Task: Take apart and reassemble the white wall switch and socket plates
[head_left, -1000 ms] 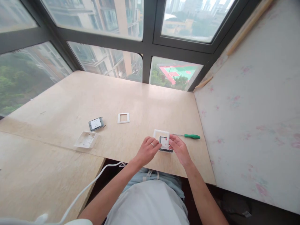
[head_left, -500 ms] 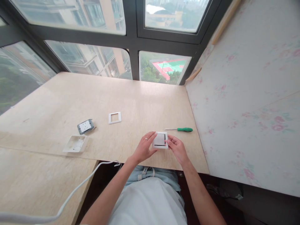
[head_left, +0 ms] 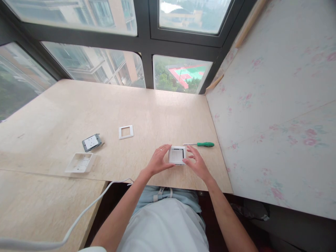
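Between my two hands is a white square wall switch [head_left: 176,156] with a dark line along the top and right of its inner panel. The fingers and thumb of my left hand [head_left: 158,161] hold it by its left side; a ring is on one finger. My right hand [head_left: 196,163] is at the right side, its thumb on the lower right corner and its forefinger near the upper right one. Just beyond my right hand lies a screwdriver [head_left: 204,144] with a green handle, its shaft pointing left.
Left on the wooden tabletop [head_left: 152,119] lie a white cover frame [head_left: 126,132], a socket module [head_left: 91,142] and a white back box [head_left: 80,162]. A white cable [head_left: 86,210] runs across the lower left. Windows stand behind; a floral-papered wall [head_left: 278,105] rises on the right.
The wall switch has tilted, and the dark gap now shows along its top instead of its bottom. My right fingers have spread somewhat. The whole view has shifted slightly.
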Demonstrator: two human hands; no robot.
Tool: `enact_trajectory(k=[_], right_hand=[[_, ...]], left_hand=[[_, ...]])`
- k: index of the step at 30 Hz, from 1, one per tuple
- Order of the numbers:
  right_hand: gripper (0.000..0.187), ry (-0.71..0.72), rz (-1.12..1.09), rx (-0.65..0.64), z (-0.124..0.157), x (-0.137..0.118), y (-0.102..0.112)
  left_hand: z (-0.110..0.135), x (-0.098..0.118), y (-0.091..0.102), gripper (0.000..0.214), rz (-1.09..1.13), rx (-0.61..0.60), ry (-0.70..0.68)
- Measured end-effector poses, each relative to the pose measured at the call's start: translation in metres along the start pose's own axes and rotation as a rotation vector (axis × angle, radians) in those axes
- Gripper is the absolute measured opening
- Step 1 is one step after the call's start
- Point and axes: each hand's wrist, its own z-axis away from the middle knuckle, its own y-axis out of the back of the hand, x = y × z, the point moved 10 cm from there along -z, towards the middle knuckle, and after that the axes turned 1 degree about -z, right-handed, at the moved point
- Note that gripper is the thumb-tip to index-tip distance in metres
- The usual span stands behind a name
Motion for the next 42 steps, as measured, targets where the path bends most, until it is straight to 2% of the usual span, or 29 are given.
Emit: enact_trajectory(k=[4,7,17,24,28,35,42], right_hand=[[0.088,0.042,0.077,-0.18,0.003,0.008,-0.014],[0.087,0.04,0.082,-0.232,0.001,0.018,-0.018],[0.089,0.127,0.215,-0.313,-0.005,0.013,-0.02],[0.082,0.164,0.314,-0.338,-0.004,0.009,-0.022],[0.082,0.168,0.342,-0.343,-0.007,0.012,-0.023],[0.083,0.198,0.458,-0.358,-0.007,0.009,-0.025],[0.081,0.177,0.587,-0.368,-0.009,0.003,-0.025]], left_hand=[[0.005,-0.008,-0.009,0.089,-0.004,-0.022,0.026],[0.008,-0.013,-0.013,0.091,0.0,0.0,0.04],[0.009,-0.014,-0.021,0.094,0.01,-0.003,0.009],[0.006,-0.012,-0.021,0.088,0.031,-0.043,0.008],[0.006,-0.015,-0.021,0.081,0.064,-0.048,0.042],[0.006,-0.022,-0.026,0.085,0.076,-0.069,0.115],[0.002,-0.02,-0.019,0.085,0.055,-0.067,0.178]])
